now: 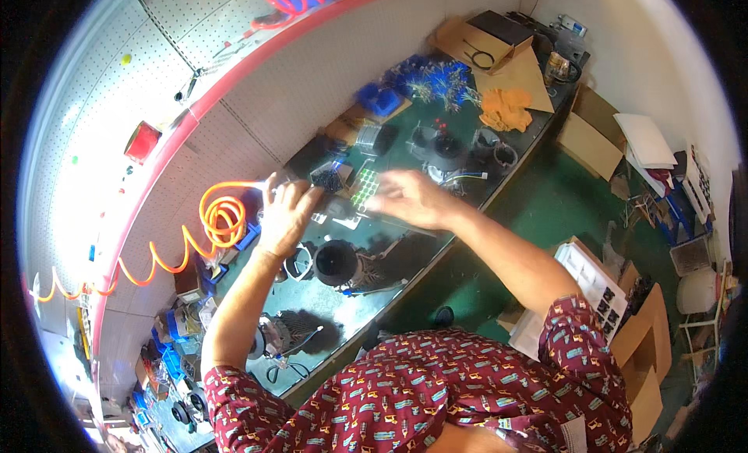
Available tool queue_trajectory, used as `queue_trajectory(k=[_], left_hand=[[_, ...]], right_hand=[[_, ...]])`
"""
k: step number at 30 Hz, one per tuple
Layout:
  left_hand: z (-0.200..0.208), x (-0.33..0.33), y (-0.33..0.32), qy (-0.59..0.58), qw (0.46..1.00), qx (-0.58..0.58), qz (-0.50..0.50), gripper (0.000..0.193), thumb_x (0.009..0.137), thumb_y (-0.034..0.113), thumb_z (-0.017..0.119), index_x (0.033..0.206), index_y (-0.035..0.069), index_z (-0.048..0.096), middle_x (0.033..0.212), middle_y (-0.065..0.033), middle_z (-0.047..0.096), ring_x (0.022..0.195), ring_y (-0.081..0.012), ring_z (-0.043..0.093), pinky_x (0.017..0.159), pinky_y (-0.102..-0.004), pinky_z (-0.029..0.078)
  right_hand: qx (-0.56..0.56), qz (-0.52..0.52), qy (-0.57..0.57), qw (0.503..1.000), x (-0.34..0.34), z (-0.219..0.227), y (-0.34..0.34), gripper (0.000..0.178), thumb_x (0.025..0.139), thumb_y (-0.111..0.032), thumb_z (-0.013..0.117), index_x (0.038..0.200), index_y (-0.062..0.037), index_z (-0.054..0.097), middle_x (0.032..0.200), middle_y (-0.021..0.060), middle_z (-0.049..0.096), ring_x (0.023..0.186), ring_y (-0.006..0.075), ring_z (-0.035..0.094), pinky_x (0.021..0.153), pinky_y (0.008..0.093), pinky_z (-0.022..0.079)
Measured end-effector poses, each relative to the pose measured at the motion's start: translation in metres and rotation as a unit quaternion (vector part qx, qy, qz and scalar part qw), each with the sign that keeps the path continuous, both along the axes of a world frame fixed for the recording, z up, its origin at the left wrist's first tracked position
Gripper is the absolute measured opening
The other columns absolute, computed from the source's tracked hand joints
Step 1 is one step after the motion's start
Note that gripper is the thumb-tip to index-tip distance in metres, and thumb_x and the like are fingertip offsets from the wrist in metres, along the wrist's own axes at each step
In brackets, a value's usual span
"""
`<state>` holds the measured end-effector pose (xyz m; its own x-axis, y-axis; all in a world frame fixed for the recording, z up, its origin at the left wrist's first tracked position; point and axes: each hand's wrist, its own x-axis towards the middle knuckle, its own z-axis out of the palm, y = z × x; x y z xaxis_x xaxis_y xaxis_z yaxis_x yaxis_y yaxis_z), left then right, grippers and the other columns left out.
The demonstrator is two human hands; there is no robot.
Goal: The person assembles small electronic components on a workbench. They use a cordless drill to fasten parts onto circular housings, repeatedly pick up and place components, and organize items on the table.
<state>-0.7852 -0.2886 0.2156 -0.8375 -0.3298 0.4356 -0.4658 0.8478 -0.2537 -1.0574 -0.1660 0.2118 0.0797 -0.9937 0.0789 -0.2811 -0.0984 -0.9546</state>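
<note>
My left hand [287, 213] is raised over the workbench, its fingers wrapped round something dark that they mostly hide. An orange coiled hose [224, 219] runs up to this hand. My right hand [411, 199], a little smeared by motion, has its fingers closed at the edge of a small sheet with rows of green dots [365, 188]. Below my hands stands a black cylindrical part [336, 263] with wires, beside a pale ring-shaped part [299, 262]. Just beyond the left fingers sits a container of small dark pieces [330, 175].
Dark round assemblies [446, 148], a bundle of blue-ended wires [440, 81] and orange gloves [505, 110] lie along the far bench [460, 219]. Another motor-like part [284, 334] is nearer me. Cardboard boxes [590, 137] and a white tray [580, 274] stand to the right.
</note>
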Motion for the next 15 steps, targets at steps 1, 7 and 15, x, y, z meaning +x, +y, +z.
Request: queue_trajectory(k=[1,7,15], left_hand=[[0.003,-0.011,0.011,0.005,1.0,-0.006,-0.017,0.046,0.075,0.011,0.07,0.12,0.018,0.061,0.112,-0.0062,0.059,0.113,-0.0263,0.057,0.115,-0.0597,0.024],[0.003,-0.052,0.058,0.13,0.991,0.031,-0.025,0.059,0.07,0.0,0.068,0.126,0.019,0.059,0.126,-0.0092,0.054,0.125,-0.0302,0.048,0.115,-0.0621,0.021],[-0.059,-0.105,0.104,0.523,0.45,0.724,-0.004,0.067,0.085,0.027,0.078,0.137,0.002,0.044,0.125,-0.0098,0.056,0.112,-0.0218,0.059,0.098,-0.0358,0.048]], right_hand=[[0.031,0.065,-0.018,0.997,0.005,-0.004,-0.011,0.049,0.092,-0.035,0.072,0.119,0.0035,0.06,0.102,0.0143,0.071,0.09,0.017,0.069,0.078,0.0305,0.056],[0.05,0.037,-0.2,0.978,0.009,-0.039,0.02,0.034,0.09,-0.023,0.074,0.113,0.0002,0.066,0.095,0.0047,0.069,0.08,0.0088,0.062,0.068,0.0247,0.052],[-0.094,-0.077,-0.103,0.987,-0.003,-0.039,0.041,0.043,0.077,-0.019,0.082,0.109,0.0037,0.065,0.084,0.0088,0.069,0.073,0.0116,0.063,0.067,0.0304,0.053]])
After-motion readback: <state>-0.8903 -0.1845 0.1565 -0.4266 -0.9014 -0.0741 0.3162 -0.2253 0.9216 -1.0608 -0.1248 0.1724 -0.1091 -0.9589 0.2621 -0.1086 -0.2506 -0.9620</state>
